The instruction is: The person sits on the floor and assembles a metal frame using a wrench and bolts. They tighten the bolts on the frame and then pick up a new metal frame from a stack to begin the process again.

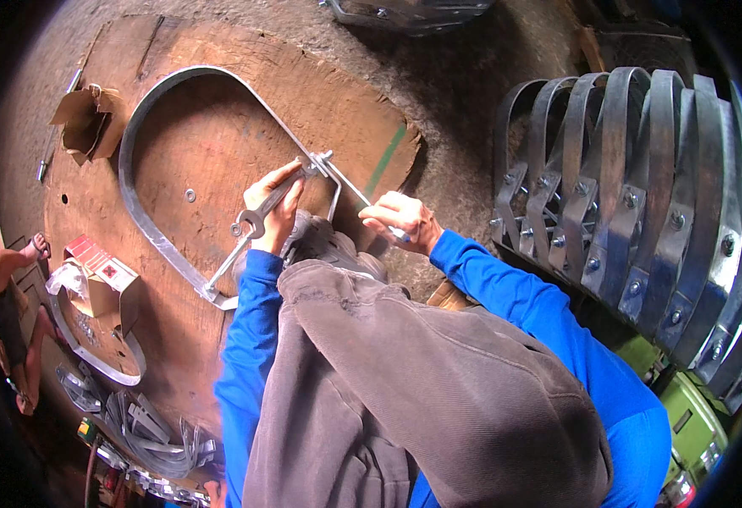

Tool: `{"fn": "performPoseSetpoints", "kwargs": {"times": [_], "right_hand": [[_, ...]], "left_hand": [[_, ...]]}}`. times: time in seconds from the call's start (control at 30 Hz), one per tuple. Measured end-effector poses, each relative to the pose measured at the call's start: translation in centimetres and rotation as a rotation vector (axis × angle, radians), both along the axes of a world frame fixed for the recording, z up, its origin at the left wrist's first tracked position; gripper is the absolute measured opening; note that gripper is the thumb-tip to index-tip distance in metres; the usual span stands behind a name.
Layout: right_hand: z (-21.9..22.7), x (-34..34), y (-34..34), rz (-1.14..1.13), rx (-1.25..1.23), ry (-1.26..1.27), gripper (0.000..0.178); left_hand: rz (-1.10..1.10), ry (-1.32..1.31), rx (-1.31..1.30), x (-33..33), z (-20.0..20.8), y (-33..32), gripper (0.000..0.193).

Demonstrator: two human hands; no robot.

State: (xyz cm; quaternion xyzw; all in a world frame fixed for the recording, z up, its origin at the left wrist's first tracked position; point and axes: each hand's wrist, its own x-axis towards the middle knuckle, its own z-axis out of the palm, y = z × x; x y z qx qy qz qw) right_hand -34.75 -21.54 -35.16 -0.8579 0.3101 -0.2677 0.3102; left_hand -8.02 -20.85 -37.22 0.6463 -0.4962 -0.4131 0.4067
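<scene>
A large loop of flat metal strap lies on the wooden board, its ends joined by angled metal brackets. My left hand is closed around a wrench, whose open jaw sticks out beside the wrist. Its fingertips are close to a bolt at the strap's upper right end. My right hand is closed at the lower end of a thin metal rod, which runs up to that bolt. Whether this rod is a tool handle, I cannot tell. A loose washer lies inside the loop.
The brown wooden board carries an open cardboard box and a red-and-white carton within a smaller strap loop. Finished strap loops stand in a row at right. Metal parts are piled lower left. A person sits at far left.
</scene>
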Motion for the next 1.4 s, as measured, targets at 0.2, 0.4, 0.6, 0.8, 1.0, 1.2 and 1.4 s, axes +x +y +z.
{"fn": "performPoseSetpoints", "kwargs": {"times": [0.2, 0.4, 0.6, 0.8, 1.0, 1.2, 1.4], "right_hand": [[0.2, 0.0, 0.0, -0.005, 0.005, -0.007, 0.012], [0.7, -0.2, -0.1, 0.011, 0.021, 0.018, 0.012], [0.2, 0.0, -0.1, 0.029, -0.006, 0.028, 0.014], [-0.3, 0.0, -0.2, 0.104, -0.002, 0.036, 0.018], [1.6, 1.4, -2.3, 0.082, -0.008, 0.057, 0.014], [0.4, 7.3, -10.1, 0.051, -0.053, 0.040, 0.018], [-4.4, 15.2, -19.1, -0.079, 0.095, 0.466, 0.045]], "left_hand": [[0.014, -0.037, 0.006, -0.3, 0.7, 0.4, 0.027], [-0.005, -0.112, -0.073, -1.8, -0.4, 0.8, 0.028], [-0.021, -0.246, -0.159, -3.0, -1.9, 1.2, 0.025], [0.001, -0.175, -0.191, -3.6, -1.9, 1.0, 0.028], [-0.065, -0.347, -0.154, -4.1, -0.7, 0.4, 0.031], [-0.163, -0.455, -0.063, -6.0, -1.3, 3.1, 0.039], [-0.297, -0.712, -0.097, -6.7, -2.2, 3.9, 0.044]]}}
